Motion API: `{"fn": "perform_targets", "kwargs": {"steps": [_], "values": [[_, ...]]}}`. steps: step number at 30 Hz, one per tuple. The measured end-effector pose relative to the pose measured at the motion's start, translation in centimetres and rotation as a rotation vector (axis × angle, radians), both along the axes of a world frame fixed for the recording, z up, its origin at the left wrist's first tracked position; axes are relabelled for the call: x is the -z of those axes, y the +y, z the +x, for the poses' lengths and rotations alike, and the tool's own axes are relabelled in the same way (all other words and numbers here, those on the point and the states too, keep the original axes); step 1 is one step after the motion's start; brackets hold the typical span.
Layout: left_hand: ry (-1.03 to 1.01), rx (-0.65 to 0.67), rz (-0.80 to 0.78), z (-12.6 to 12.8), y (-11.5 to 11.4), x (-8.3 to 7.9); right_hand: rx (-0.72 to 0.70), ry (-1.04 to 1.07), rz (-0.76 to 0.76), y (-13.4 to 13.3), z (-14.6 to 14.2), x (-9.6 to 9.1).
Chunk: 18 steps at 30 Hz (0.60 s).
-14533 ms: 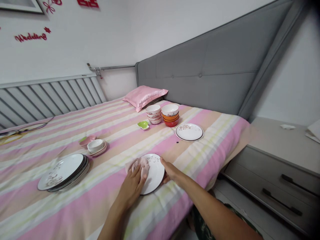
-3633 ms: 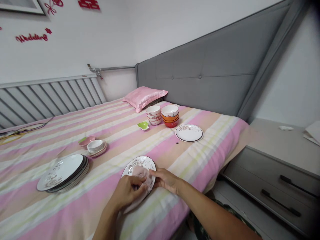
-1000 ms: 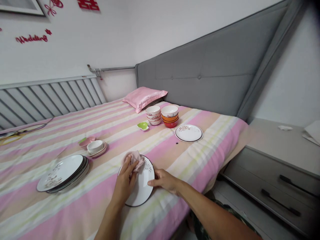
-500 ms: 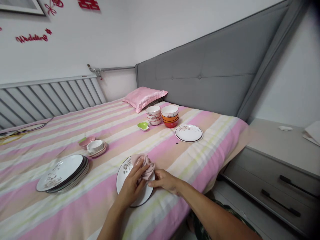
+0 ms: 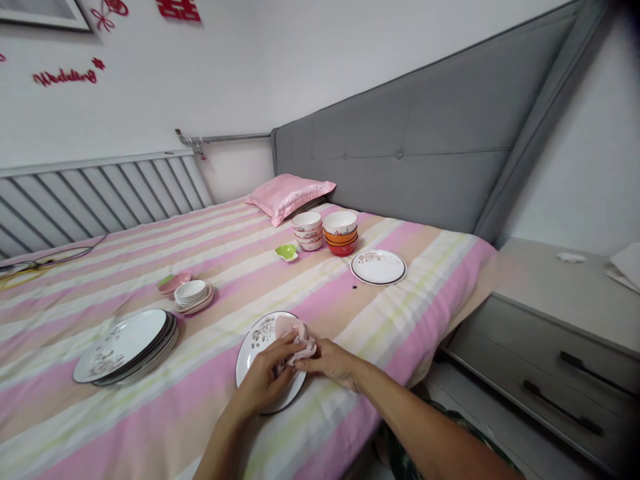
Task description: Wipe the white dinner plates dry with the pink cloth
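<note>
A white plate (image 5: 250, 350) with a dark rim and a brown floral print lies tilted toward me on the striped bed. My left hand (image 5: 273, 373) presses a crumpled pale pink cloth (image 5: 299, 340) against the plate's face, its fingers curled over the fabric. At the plate's right edge, my right hand (image 5: 327, 363) grips the rim, thumb on the front. The fingers behind the plate are hidden. To the left stands a stack of similar plates (image 5: 125, 343).
Small white dishes (image 5: 191, 292) sit beside a pink dish (image 5: 175, 283). Farther back are stacked white bowls (image 5: 307, 233), orange and red bowls (image 5: 341, 235), a green leaf-shaped dish (image 5: 287, 252) and another plate (image 5: 379, 267). A nightstand (image 5: 540, 333) stands right of the bed.
My left hand and the cloth have shifted slightly right and down across the plate, uncovering more of its print. My right hand stays on the rim.
</note>
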<state>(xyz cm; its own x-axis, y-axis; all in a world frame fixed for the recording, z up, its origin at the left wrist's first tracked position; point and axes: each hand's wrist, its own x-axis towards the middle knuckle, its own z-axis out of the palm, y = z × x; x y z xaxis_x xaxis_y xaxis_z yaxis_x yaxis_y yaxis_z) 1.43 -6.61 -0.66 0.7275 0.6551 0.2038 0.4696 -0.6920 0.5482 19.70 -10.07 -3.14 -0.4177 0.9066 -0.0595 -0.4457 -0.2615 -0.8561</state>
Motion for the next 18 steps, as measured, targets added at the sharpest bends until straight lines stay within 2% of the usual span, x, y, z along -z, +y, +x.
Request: {"fn": "perform_targets", "kwargs": {"steps": [11,18], "values": [[-0.047,0.032,-0.150,0.8,-1.2,-2.0,0.040,-0.030,-0.150,0.5,-0.3,0.2],[-0.024,0.040,-0.228,0.5,-1.6,-2.8,0.065,-0.017,-0.155,0.4,-0.3,-0.2]]}}
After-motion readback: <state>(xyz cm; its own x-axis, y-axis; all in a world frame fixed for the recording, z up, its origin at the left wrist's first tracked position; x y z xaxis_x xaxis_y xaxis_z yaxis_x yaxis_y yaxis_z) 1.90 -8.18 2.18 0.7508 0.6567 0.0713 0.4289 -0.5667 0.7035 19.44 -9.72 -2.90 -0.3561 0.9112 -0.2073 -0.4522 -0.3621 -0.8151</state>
